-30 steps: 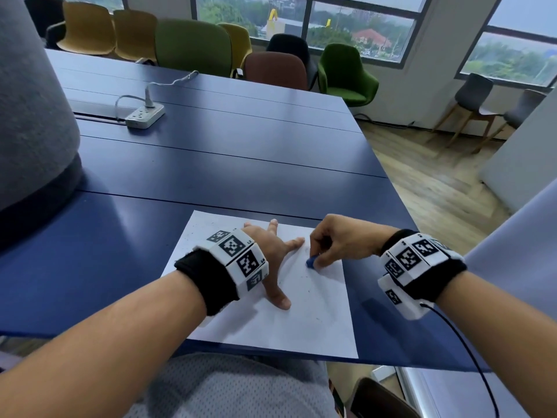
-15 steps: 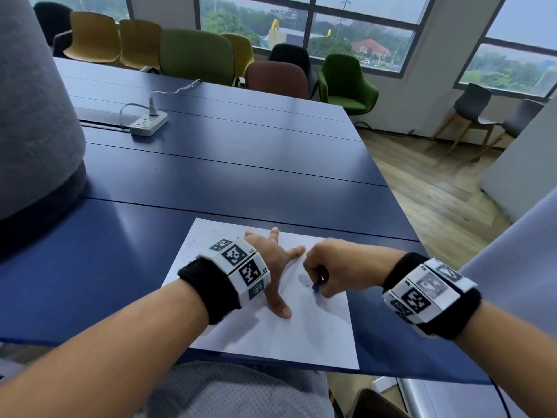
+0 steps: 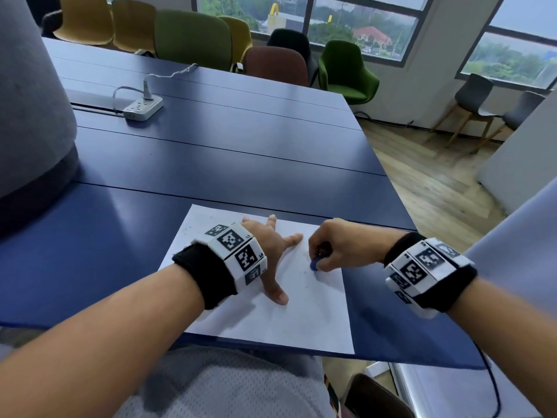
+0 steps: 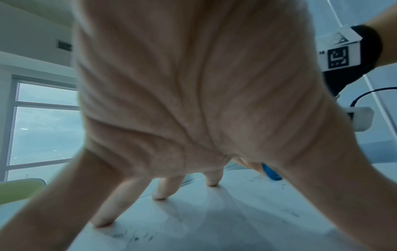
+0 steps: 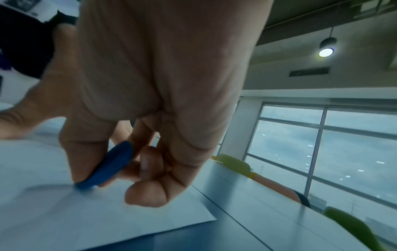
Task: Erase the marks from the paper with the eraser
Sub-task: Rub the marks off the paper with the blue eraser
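Observation:
A white sheet of paper (image 3: 304,315) lies at the near edge of the blue table (image 3: 211,152). My left hand (image 3: 271,254) presses on it with straight, spread fingers (image 4: 159,193). My right hand (image 3: 334,245) pinches a small blue eraser (image 3: 314,264) between thumb and fingers, its lower edge touching the paper (image 5: 64,217) right of my left thumb. The eraser (image 5: 107,166) is a flat blue disc in the right wrist view, and shows as the eraser (image 4: 271,173) behind my left hand. Faint grey smudges and crumbs (image 4: 133,236) lie on the paper (image 4: 236,220).
A white power strip (image 3: 144,107) with a cable sits far back on the left of the table. A large grey object (image 3: 30,110) stands at the left. Coloured chairs (image 3: 193,40) line the far side. The table's right edge (image 3: 391,191) drops to wooden floor.
My right hand with the eraser moved slightly back and forth over the paper beside my left thumb. The left hand stayed pressed in place. The head view shifted a little.

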